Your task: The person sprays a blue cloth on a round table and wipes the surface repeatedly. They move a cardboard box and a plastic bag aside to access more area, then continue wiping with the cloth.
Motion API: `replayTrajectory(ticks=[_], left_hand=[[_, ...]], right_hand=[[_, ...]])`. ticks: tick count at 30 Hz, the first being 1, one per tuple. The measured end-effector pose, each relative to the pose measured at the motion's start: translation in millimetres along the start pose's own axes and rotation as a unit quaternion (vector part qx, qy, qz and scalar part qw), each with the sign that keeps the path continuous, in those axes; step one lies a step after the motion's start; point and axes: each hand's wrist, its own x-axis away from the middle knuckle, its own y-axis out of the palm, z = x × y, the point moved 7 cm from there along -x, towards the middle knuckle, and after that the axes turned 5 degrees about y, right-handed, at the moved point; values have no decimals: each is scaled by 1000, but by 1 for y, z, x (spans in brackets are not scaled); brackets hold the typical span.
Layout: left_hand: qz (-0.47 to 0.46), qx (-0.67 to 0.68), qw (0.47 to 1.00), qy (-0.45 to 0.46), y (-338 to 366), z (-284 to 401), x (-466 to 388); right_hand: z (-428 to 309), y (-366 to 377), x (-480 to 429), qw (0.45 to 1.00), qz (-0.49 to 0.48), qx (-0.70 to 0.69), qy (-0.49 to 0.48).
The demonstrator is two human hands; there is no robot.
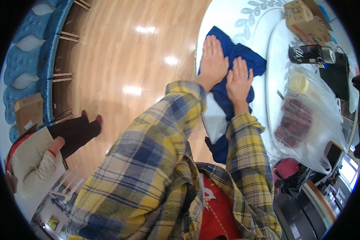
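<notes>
A dark blue cloth garment (220,91) lies rumpled along the edge of the white table (210,18), part of it hanging down toward my body. My left hand (212,60) rests flat on its far part, palm down with fingers stretched out. Just to the right and a little closer to me, my right hand (239,82) also presses flat on the cloth, a ring on one finger. Neither hand grips the fabric. The cloth beneath both palms is hidden.
Right of the garment stand a clear plastic bag (324,120) with dark red contents, a black bottle (307,54) and a cardboard box (307,25). Across the wooden floor (123,60) are blue upholstered chairs (45,66), one bearing a carton (30,109). A person (37,159) is at the left.
</notes>
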Motion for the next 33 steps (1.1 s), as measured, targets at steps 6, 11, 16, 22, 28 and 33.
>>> replayTrajectory(ticks=[6,11,16,22,28,33], left_hand=[[3,0,1000,13,-18,17,83],[-56,-32,996,60,-32,41,149],[-77,-15,996,50,-34,35,142],[-5,-56,997,51,-12,9,44],[72,-106,990,57,7,-23,-47],[-12,-122,992,22,37,-44,-96]], right_hand=[[-12,-25,95,998,-29,-57,-27],[-14,-51,156,994,-58,-83,-43],[-18,-51,161,994,-68,-75,-35],[-26,-16,76,997,-30,-70,-24],[-33,-63,83,987,-76,-138,13],[-34,-95,211,980,-155,-87,88]])
